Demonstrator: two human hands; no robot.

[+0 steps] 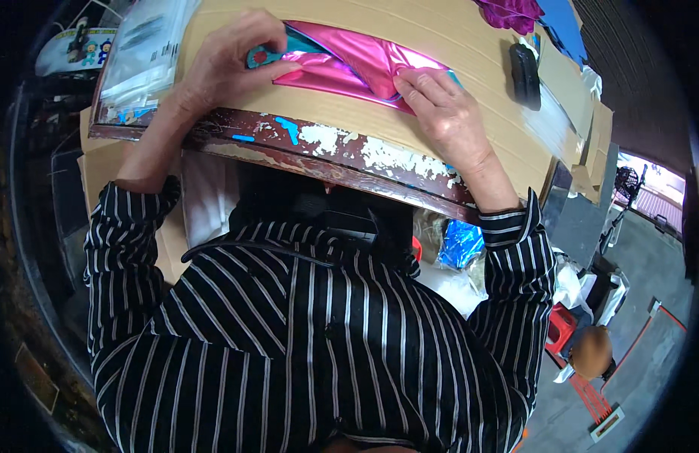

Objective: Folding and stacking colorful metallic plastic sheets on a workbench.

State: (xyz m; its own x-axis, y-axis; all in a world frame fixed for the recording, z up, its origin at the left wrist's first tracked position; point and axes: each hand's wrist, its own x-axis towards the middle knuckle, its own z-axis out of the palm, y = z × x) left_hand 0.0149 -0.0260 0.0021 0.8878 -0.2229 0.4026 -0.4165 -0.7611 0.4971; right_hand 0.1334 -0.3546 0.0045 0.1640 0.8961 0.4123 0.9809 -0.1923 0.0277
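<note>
A long strip of shiny pink foil material (pixel 338 68), folded in overlapping layers with teal showing at its edges, lies across the cardboard-covered table top. My left hand (pixel 232 64) curls around its left end, thumb lying on the pink surface. Between that thumb and the fingers shows a small teal piece with a red round spot (pixel 260 57); its kind I cannot make out. At the right end, my right hand (pixel 444 109) has its fingers bunched on the foil, pinching a fold against the cardboard. The tips of the right fingers are partly hidden.
Clear plastic bags (pixel 141 64) are piled at the left of the cardboard (pixel 508 136). A black oblong object (pixel 524 74) and a purple shiny bundle (pixel 512 11) lie at the right. The table's front edge (pixel 342 155) has peeling paint. A red stool (pixel 561 328) stands on the floor.
</note>
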